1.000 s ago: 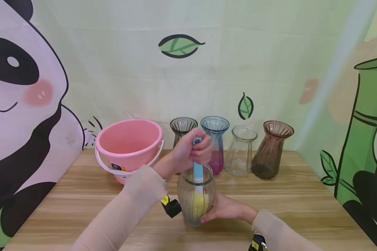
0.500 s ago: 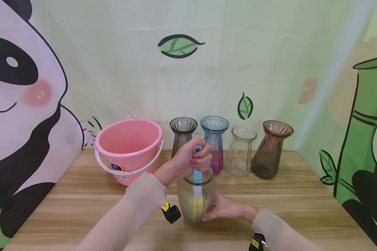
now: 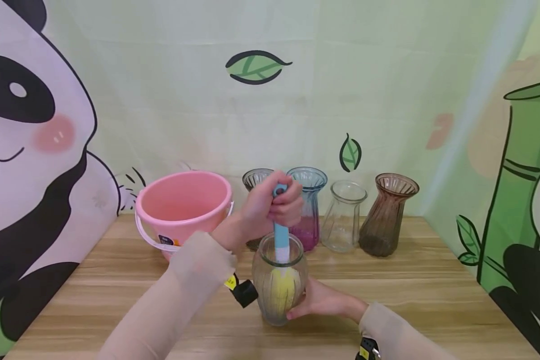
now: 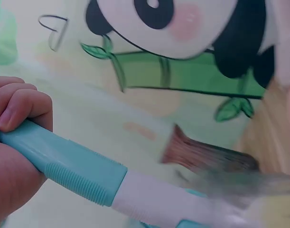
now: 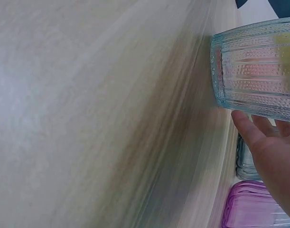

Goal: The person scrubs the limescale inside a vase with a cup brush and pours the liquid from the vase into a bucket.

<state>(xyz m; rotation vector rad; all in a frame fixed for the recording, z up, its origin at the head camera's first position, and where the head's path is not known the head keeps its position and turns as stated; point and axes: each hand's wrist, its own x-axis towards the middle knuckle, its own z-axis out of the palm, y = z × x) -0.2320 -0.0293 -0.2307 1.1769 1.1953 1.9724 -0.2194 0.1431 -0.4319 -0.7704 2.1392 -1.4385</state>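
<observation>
My left hand (image 3: 274, 204) grips the turquoise and white handle (image 4: 83, 164) of a bottle brush, fingers wrapped round its upper end. The brush stands nearly upright inside a clear ribbed glass vase (image 3: 262, 297), and its yellow sponge head (image 3: 282, 287) shows through the glass. With thumb and fingers round the lower side, my right hand (image 3: 323, 300) holds that vase upright at the table's middle. In the right wrist view, the vase (image 5: 249, 71) has a dotted, ribbed surface, and part of the right hand (image 5: 280, 152) lies along it.
A pink bucket (image 3: 182, 197) with a white handle stands at the back left. Behind the hands are a grey vase (image 3: 255, 176), a blue-to-purple vase (image 3: 312, 210), a clear vase (image 3: 342, 220) and a brown vase (image 3: 384, 220). A printed cloth (image 3: 175, 90) hangs behind the wooden table (image 3: 423, 290).
My left hand pushed the brush down into the vase, then drew it up again, now slightly higher than at first. The right hand and vase have stayed nearly in place.
</observation>
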